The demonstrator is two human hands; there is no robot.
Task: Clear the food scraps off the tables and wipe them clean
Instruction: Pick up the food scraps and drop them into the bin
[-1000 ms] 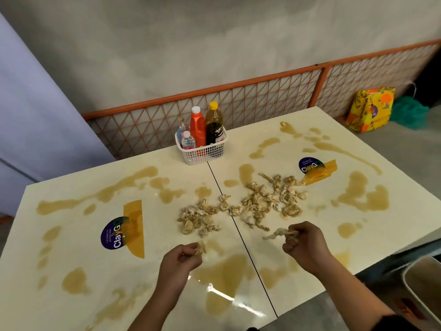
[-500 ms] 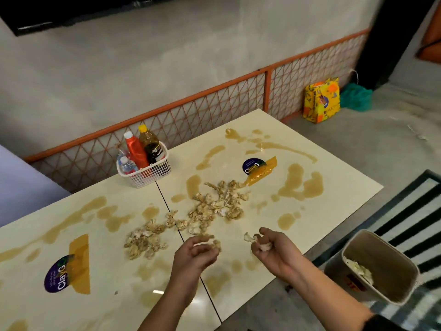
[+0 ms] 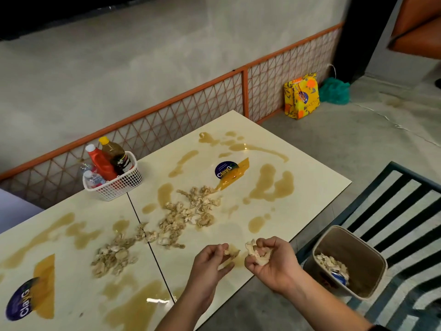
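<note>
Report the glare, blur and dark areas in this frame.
Head view: a white glare streak lies on the glossy tabletop beside the seam; the top left corner is nearly black; the orange object at top right is blurred; the food scraps stay fairly sharp.

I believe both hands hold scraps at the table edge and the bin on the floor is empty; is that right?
Not quite: the bin is not empty; the head view shows scraps in it. The rest holds: the left hand and right hand both hold scraps at the table edge, and the bin stands on the floor.
</note>
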